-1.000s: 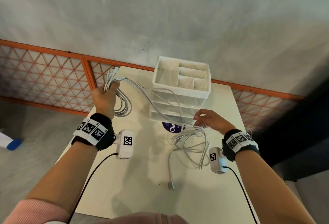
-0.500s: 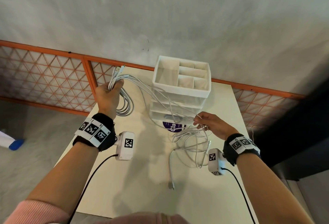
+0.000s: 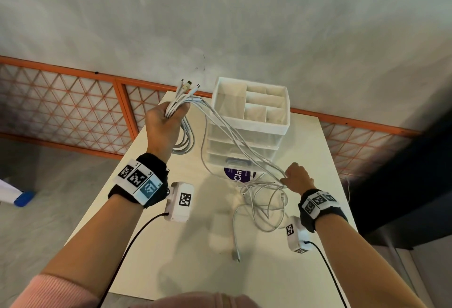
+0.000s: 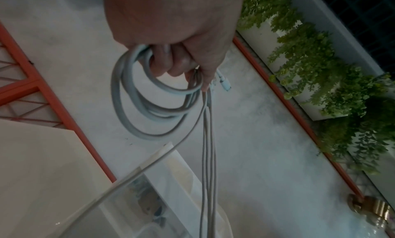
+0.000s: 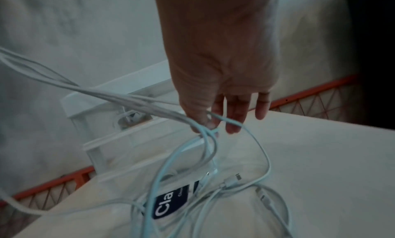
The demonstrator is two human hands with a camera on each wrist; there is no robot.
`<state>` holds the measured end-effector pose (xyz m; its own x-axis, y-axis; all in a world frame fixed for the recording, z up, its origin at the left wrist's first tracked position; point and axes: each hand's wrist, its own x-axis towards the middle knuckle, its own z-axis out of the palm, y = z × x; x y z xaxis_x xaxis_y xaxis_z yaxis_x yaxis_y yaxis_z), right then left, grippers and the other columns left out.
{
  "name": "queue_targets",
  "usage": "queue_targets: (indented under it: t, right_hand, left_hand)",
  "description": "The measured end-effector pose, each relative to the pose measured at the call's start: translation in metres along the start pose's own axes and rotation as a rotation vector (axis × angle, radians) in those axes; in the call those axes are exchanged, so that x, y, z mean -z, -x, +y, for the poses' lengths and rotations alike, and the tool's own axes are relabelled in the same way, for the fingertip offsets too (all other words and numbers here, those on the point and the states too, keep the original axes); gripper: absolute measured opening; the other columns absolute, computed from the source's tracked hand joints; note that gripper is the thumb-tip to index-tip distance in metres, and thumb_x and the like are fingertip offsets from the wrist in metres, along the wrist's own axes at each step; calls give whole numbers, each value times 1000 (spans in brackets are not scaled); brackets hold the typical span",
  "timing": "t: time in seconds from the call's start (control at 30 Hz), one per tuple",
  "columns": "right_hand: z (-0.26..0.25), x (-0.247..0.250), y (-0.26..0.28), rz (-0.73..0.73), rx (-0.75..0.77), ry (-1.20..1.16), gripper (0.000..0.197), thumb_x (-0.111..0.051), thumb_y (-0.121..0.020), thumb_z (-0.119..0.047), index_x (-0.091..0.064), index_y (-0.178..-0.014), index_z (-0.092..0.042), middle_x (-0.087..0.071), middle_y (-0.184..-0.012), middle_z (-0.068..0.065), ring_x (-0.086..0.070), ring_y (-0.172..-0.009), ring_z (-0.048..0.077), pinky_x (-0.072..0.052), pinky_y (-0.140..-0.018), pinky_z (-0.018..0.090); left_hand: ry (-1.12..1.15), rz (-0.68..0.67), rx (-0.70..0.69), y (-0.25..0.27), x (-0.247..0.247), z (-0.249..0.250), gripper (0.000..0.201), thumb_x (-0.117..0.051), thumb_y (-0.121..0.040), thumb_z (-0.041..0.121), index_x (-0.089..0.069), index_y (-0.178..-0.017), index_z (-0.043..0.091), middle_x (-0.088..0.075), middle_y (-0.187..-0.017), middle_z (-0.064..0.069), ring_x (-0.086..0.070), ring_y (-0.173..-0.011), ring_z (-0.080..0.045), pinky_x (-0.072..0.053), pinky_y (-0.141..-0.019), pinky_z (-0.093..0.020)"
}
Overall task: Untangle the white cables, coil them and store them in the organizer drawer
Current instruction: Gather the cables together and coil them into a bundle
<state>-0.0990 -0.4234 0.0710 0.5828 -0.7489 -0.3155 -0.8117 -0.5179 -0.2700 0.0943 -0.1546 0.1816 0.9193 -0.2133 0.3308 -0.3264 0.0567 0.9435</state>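
My left hand (image 3: 163,121) is raised left of the organizer and grips a bundle of white cables (image 3: 182,102), plug ends sticking up past the fist and coiled loops (image 4: 136,106) hanging below it. Several strands (image 3: 234,136) run from that fist across the front of the white organizer (image 3: 252,124) down to my right hand (image 3: 297,178). My right hand (image 5: 213,121) pinches these strands between thumb and forefinger, the other fingers hanging straight. Below it a loose tangle of white cable (image 3: 264,207) lies on the table, one plug end (image 3: 236,256) trailing toward me.
The organizer has an open divided tray on top and clear drawers (image 3: 241,153) below, with a purple-labelled item (image 3: 238,175) at its foot. The cream table (image 3: 186,258) ends at a grey floor and an orange lattice railing (image 3: 73,107). Planters with green plants (image 4: 320,72) stand beyond.
My left hand has risen and moved away from me with the bundle, pulling the strands tauter. My right hand has shifted right and slightly toward me along the strands.
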Motion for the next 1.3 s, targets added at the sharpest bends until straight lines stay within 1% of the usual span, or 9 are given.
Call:
queue_targets:
  t: [0.1,0.2,0.33,0.53,0.77,0.87,0.97,1.2,1.3]
  right_hand:
    - [3,0,-7,89,23,-132,22,-56,-86,-8,-58,-108,-7,-56,-120,16,-49,-116,35,-40,-94,39]
    - [5,6,-9,-3,129,-231,14,-59,-83,-8,-64,-79,-20,-69,-81,1,-62,-80,20,-48,-74,30]
    - [-1,12,-4,-144,356,-539,20,-67,-83,-2,-70,-83,-22,-68,-65,-3,-62,-57,1,-44,-67,23]
    - [-34,21,17,-378,484,-453,27,-64,-87,-5,-68,-114,-8,-70,-104,5,-61,-72,-15,-42,-74,2]
    - [-44,18,37,-732,482,77,37,-50,-90,-11,-72,-106,-37,-71,-98,-20,-54,-96,-3,-34,-99,20]
    - [-45,19,44,-748,397,110,31,-36,-98,-44,-67,-97,-49,-66,-121,-8,-51,-111,10,-25,-111,34]
    - [-48,16,45,-714,281,-40,76,-16,-79,-82,-70,-101,-33,-55,-134,-2,-42,-124,15,-14,-115,44]
    - [-72,6,34,-522,444,-52,114,-53,-46,-92,-30,-143,-36,-38,-150,-7,-36,-138,15,-17,-117,49]
    - [-86,5,32,-416,433,-279,123,-70,-41,-82,-18,-145,-41,-36,-150,-6,-36,-138,16,-19,-118,49]
  left_hand:
    - [4,14,-4,1,-4,4,19,-66,-88,19,-67,-85,1,-41,-55,5,-32,-49,-3,-30,-51,-21]
    - [4,28,19,-4,0,7,13,-65,-89,19,-65,-79,11,-41,-45,13,-32,-44,0,-29,-48,-16]
    - [-4,-39,-10,-6,1,7,25,-65,-89,21,-64,-76,0,-37,-53,8,-28,-48,-2,-26,-49,-19]
    - [18,-98,-74,0,-13,15,32,-67,-87,25,-64,-84,-7,-35,-55,7,-28,-51,-5,-26,-51,-23]
    - [17,-19,-66,-6,-15,19,12,-65,-88,20,-66,-78,14,-40,-42,17,-31,-45,0,-27,-48,-17]
    - [14,3,-34,-7,-11,9,21,-64,-89,22,-66,-82,3,-38,-41,16,-29,-44,-1,-26,-49,-21]
    - [37,-7,-19,-4,-14,9,25,-65,-88,23,-67,-86,-2,-38,-48,13,-29,-47,-2,-27,-50,-22]
    - [65,-83,-48,5,-31,28,12,-68,-86,25,-68,-79,15,-48,-64,-6,-38,-59,-13,-31,-56,-26]
    - [63,-162,-48,8,-38,32,18,-68,-87,25,-67,-77,9,-43,-52,11,-32,-51,-9,-27,-52,-25]
